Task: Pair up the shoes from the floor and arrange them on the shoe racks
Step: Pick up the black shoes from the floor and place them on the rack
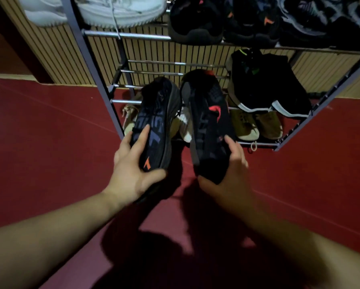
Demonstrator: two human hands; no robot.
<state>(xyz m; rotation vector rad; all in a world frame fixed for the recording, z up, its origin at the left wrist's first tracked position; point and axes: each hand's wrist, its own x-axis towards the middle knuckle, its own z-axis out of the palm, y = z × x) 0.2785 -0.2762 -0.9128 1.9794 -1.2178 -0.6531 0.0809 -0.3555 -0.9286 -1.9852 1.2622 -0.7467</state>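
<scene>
I hold a pair of dark navy sneakers with orange marks in front of the shoe rack [104, 80]. My left hand [133, 163] grips the heel of the left sneaker [158, 113], fingers along its side. My right hand [231, 170] grips the heel of the right sneaker [206, 113]. Both sneakers point toes-first at the left part of the rack's middle shelf [154, 73], held above the floor.
A black pair [268, 84] sits on the right of the middle shelf. White sneakers [116, 11] and dark shoes [248, 19] fill the top shelf. Tan shoes [256, 126] and a pale pair [129, 119] lie on the bottom shelf. Red floor [49, 132] surrounds the rack.
</scene>
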